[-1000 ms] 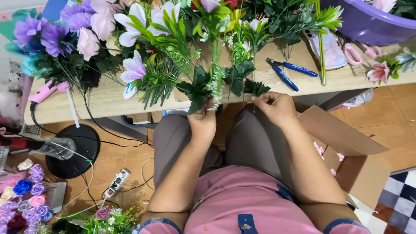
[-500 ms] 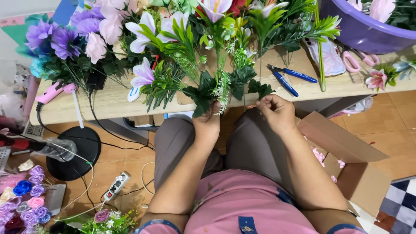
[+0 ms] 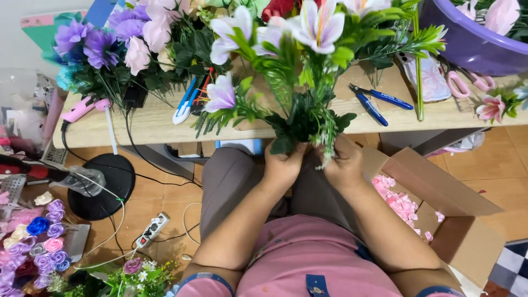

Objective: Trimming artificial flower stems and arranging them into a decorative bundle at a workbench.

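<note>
— What is the person holding there, at the near edge of the desk (image 3: 165,124)?

— A bunch of artificial flowers (image 3: 300,71). The left hand (image 3: 281,165) and the right hand (image 3: 344,165) are both clamped on its stems, side by side, likely to keep the bunch gathered upright.

— Any packages about?

— A brown cardboard box (image 3: 456,220) lies open on the floor to the right, with pink petals (image 3: 399,201) inside. Blue pliers (image 3: 377,102) lie on the desk just right of the bunch.
</note>
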